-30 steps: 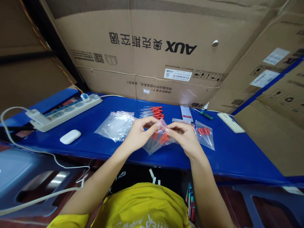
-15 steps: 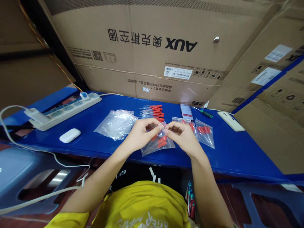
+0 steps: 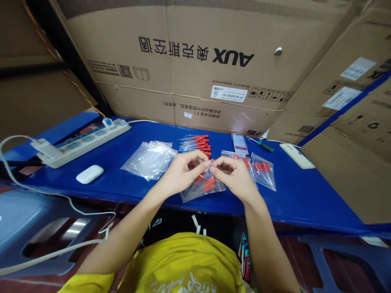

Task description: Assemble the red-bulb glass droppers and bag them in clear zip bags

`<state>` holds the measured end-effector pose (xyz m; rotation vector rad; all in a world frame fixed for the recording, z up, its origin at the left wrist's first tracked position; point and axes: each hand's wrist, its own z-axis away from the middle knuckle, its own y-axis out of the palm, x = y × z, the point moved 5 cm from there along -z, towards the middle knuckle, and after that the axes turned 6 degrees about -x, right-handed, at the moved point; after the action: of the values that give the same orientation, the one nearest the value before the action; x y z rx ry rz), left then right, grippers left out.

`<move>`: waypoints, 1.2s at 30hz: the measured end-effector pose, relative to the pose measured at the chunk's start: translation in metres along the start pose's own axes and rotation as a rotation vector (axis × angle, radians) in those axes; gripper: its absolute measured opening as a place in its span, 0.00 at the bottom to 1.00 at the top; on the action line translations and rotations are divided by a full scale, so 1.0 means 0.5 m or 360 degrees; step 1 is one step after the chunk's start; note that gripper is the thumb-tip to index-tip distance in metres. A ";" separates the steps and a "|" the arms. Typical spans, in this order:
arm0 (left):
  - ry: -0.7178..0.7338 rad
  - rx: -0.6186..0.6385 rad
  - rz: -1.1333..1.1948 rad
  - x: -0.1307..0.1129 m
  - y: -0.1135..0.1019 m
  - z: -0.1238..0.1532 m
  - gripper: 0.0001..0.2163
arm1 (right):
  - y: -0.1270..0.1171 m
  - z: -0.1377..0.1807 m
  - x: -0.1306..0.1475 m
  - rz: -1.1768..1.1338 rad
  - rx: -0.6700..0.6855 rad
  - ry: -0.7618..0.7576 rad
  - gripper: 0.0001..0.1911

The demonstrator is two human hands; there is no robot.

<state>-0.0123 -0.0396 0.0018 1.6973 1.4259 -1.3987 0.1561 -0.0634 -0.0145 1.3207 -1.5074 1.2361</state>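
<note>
Both of my hands pinch the top edge of a small clear plastic bag (image 3: 203, 186) with red-handled pieces inside, held just above the blue bench (image 3: 305, 195). My left hand (image 3: 183, 171) grips the bag's top from the left, my right hand (image 3: 232, 176) from the right, fingertips nearly touching. Loose red-handled pieces (image 3: 198, 143) lie in a row behind my hands. Filled bags (image 3: 263, 171) lie to the right. A heap of empty clear bags (image 3: 150, 159) lies to the left.
A white power strip (image 3: 82, 142) with a plugged charger and cables sits at the far left, a white earbud case (image 3: 89, 173) near it. A green screwdriver (image 3: 262, 145), a phone (image 3: 240, 143) and a white remote (image 3: 297, 156) lie at the back right. Big cardboard boxes (image 3: 195, 65) wall the bench.
My fingers have drawn closer together along the bag's top edge, and the bag has sunk slightly toward the bench. Nothing else has moved.
</note>
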 end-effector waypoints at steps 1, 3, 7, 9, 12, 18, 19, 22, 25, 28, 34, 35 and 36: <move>0.0007 0.0000 -0.0012 -0.002 0.000 0.001 0.08 | 0.001 0.000 0.001 -0.0001 0.0004 -0.0011 0.11; 0.0026 -0.0006 -0.0047 -0.005 -0.001 0.002 0.09 | 0.003 0.001 0.001 -0.0017 0.0001 -0.0016 0.10; 0.0047 -0.0015 -0.0107 -0.009 -0.001 0.005 0.10 | 0.007 0.001 0.000 -0.0054 -0.0024 -0.0008 0.10; 0.0050 -0.0019 -0.0107 -0.011 -0.001 0.005 0.10 | 0.009 0.001 0.002 -0.0061 -0.0030 -0.0019 0.11; 0.0055 -0.0017 -0.0107 -0.011 0.000 0.005 0.10 | 0.012 0.001 0.005 -0.0067 -0.0049 -0.0038 0.13; 0.0065 -0.0017 -0.0158 -0.006 -0.001 0.003 0.09 | 0.013 0.000 0.001 0.0004 -0.0113 -0.0080 0.15; 0.0063 -0.0016 -0.0165 -0.004 -0.002 0.003 0.09 | 0.013 -0.001 -0.001 0.0010 -0.0112 -0.0078 0.15; 0.0067 -0.0038 -0.0152 0.002 -0.004 0.000 0.09 | 0.013 -0.004 -0.007 -0.0022 -0.0108 -0.0051 0.15; 0.0067 -0.0110 -0.0091 0.008 -0.011 -0.004 0.09 | 0.012 -0.006 -0.012 -0.0087 -0.0105 0.0003 0.15; 0.0010 -0.0167 -0.0046 0.015 -0.016 -0.006 0.10 | 0.010 -0.008 -0.015 -0.0086 -0.0100 0.0054 0.16; -0.0049 -0.0141 -0.0003 0.016 -0.013 -0.005 0.09 | 0.005 -0.009 -0.014 -0.0027 -0.0113 0.0034 0.18; -0.0052 -0.0110 -0.0015 0.014 -0.012 -0.004 0.09 | 0.005 -0.008 -0.014 -0.0014 -0.0111 0.0026 0.18; -0.0049 -0.0083 -0.0034 0.013 -0.011 -0.004 0.10 | 0.005 -0.008 -0.014 -0.0001 -0.0104 0.0018 0.18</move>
<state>-0.0173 -0.0335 -0.0022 1.6264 1.4547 -1.3809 0.1546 -0.0578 -0.0208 1.2695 -1.5268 1.1818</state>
